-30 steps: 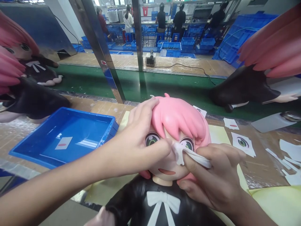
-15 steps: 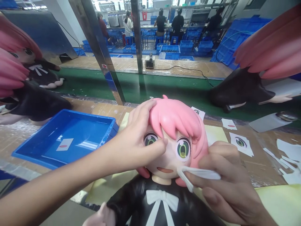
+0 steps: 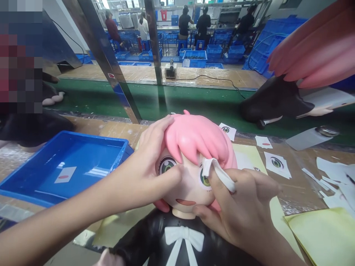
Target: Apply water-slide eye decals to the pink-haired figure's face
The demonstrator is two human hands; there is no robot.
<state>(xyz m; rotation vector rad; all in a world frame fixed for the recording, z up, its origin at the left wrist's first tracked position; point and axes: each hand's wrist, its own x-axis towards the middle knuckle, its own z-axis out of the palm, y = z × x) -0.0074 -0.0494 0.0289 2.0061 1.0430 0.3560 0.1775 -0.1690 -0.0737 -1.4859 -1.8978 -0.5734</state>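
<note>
A large doll (image 3: pixel 191 147) with pink hair, green eyes and a black dress with a white bow lies face up in front of me. My left hand (image 3: pixel 146 166) rests on the side of its head, fingers over the hair and thumb beside one eye. My right hand (image 3: pixel 244 210) holds a small white cloth (image 3: pixel 217 171) and presses it against the doll's other eye, while its thumb sits under the chin.
A blue tray (image 3: pixel 116 157) of water with a mouth decal floating in it stands at the left. Eye and mouth decal sheets (image 3: pixel 276 162) and paper scraps lie at the right. Other dolls (image 3: pixel 277 98) lie around. Beyond, a green belt (image 3: pixel 180 99) and people at benches.
My right hand had dropped beside the doll's cheek with the cloth; now it has come back up and the cloth presses on the eye. The left hand stayed on the head.
</note>
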